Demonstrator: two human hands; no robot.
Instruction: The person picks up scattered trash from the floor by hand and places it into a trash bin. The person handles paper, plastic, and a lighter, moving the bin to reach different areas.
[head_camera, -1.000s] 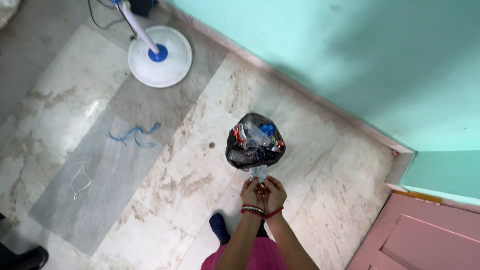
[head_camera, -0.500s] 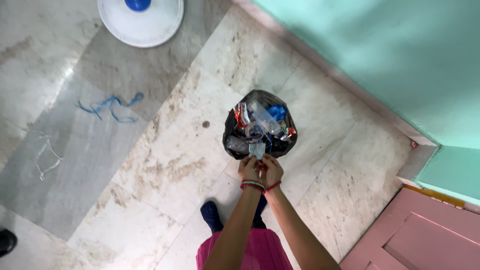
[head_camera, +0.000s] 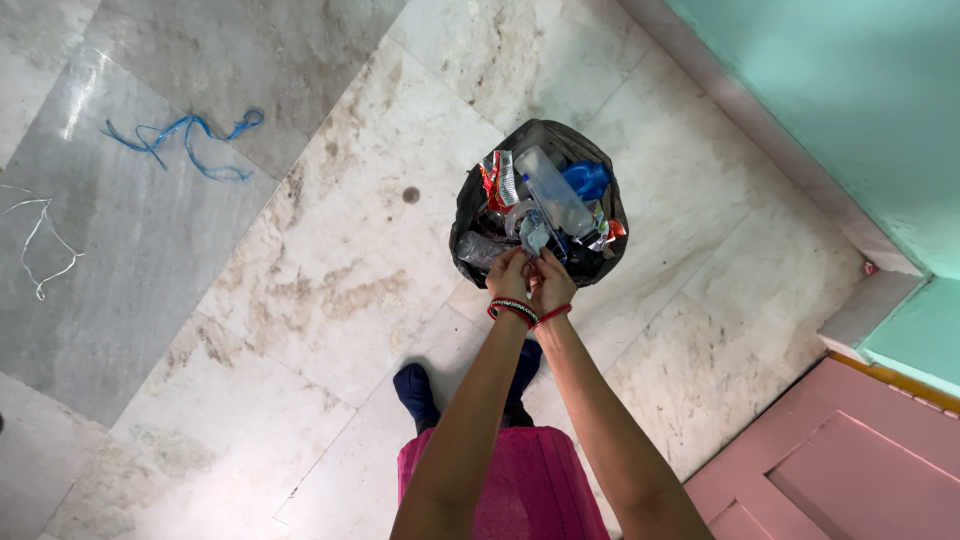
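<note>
Soft, even daylight is filling the scene, bright enough to show colour cleanly. A pale glare is streaking across the polished marble floor (head_camera: 300, 300) near its upper left corner. The turquoise wall (head_camera: 850, 110) is darkening toward the top right under a broad, soft shadow. The forearms at the bottom edge are looking stretched by wide-angle distortion. Focus is holding sharp on the floor's veining; little motion blur is showing.

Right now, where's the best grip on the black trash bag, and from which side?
Grip the black trash bag by its near rim, from above on the person's side. It stands open and full, and the left hand and right hand already meet there.
</note>
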